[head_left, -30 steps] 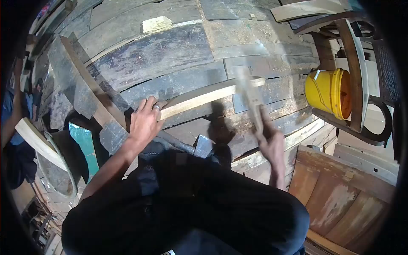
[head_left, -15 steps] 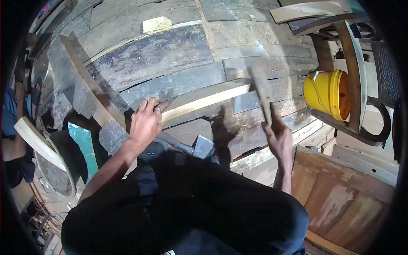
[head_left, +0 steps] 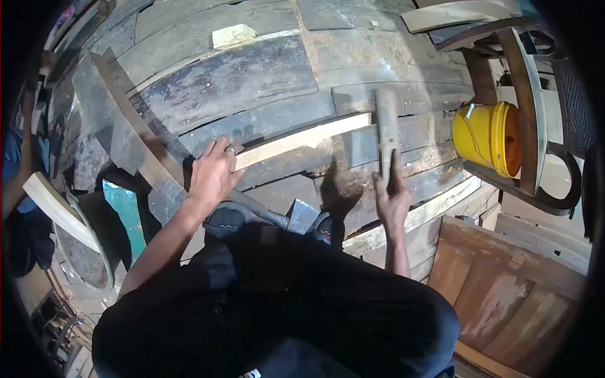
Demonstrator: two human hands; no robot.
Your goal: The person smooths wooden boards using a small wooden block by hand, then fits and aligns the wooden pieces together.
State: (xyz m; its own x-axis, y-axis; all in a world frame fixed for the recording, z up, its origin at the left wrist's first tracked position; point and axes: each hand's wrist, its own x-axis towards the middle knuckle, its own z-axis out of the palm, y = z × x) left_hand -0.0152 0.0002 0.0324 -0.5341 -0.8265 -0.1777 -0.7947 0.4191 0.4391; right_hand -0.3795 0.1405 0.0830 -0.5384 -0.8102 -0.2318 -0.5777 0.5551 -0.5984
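The left hand (head_left: 214,171) curls its fingers over the left end of the wood strip (head_left: 302,143) on the floorboards (head_left: 220,79), seemingly to steady it, while the right hand (head_left: 394,203) clasps a wooden tool (head_left: 387,120) by its narrower handle.

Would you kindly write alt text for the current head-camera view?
A person's left hand holds one end of a long pale wooden piece on grey wooden planks, while the right hand grips a blurred greyish tool near the opposite end. A metal-headed axe lies nearby.
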